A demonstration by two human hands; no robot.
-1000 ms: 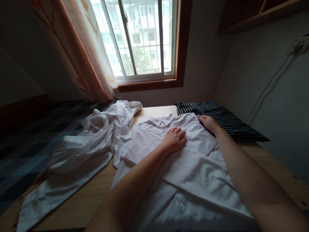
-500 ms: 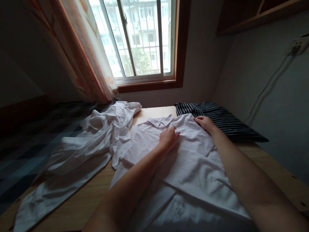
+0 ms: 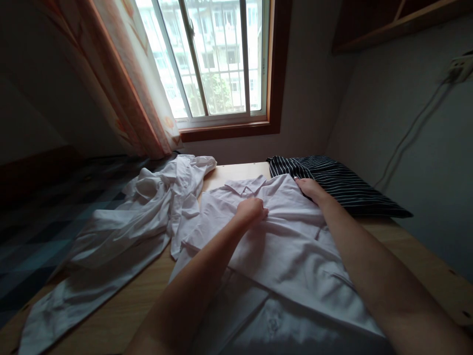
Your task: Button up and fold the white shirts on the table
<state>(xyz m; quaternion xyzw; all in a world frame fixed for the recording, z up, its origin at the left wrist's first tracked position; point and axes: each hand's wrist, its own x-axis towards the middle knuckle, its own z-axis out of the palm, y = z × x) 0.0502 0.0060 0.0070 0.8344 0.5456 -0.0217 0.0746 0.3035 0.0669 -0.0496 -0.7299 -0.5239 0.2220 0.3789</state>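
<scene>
A white collared shirt (image 3: pixel 291 251) lies spread on the wooden board, its collar toward the window and a sleeve folded across the body. My left hand (image 3: pixel 253 211) is closed on the fabric just below the collar, and creases run from it to the right. At the shirt's far right shoulder, my right hand (image 3: pixel 309 189) pinches the edge, next to the striped cloth. Its thumb lies on top; the other fingers are partly hidden. A second white shirt (image 3: pixel 148 217) lies crumpled to the left, one sleeve stretching toward the near left corner.
A black-and-white striped cloth item (image 3: pixel 340 182) lies at the far right of the wooden board (image 3: pixel 129 301). Dark checked bedding (image 3: pixel 55 222) borders the left side. Beyond stand a window (image 3: pixel 221 64) and a patterned curtain (image 3: pixel 136 88). A cord (image 3: pixel 410 128) hangs along the right wall.
My left hand has moved slightly left and nearer, closing on the shirt's front and drawing the fabric into creases. My right hand stays at the shoulder edge, shifted slightly left.
</scene>
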